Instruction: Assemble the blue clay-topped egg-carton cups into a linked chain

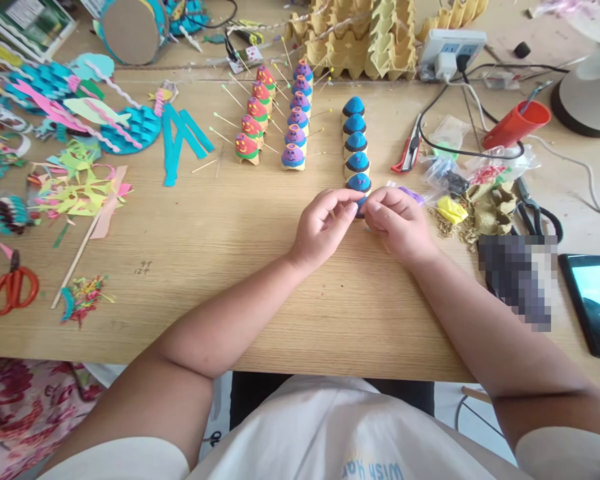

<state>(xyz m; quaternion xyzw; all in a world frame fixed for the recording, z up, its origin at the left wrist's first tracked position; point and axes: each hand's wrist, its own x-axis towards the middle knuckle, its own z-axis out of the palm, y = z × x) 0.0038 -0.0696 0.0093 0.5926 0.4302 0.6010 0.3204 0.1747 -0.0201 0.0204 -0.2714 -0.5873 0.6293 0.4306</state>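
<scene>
A row of blue clay domes on an egg-carton strip (357, 143) runs away from me; two small dots mark the dome second from the front. Over its front end my left hand (325, 223) is closed, thumb and index fingertip coming together beside the front dome. My right hand (400, 223) makes a pinch just to the right of it. The fingers partly cover the front dome, and whatever lies between the fingertips is too small to make out. A bit of purple clay (412, 195) shows behind my right hand.
Finished-looking red (253, 127) and purple (296, 137) egg-carton caterpillars with pins stand left of the blue row. To the right are a utility knife (409, 148), yellow clay (451, 209), black scissors (533, 213) and a phone (593, 303). Orange-handled scissors (14, 290) lie far left.
</scene>
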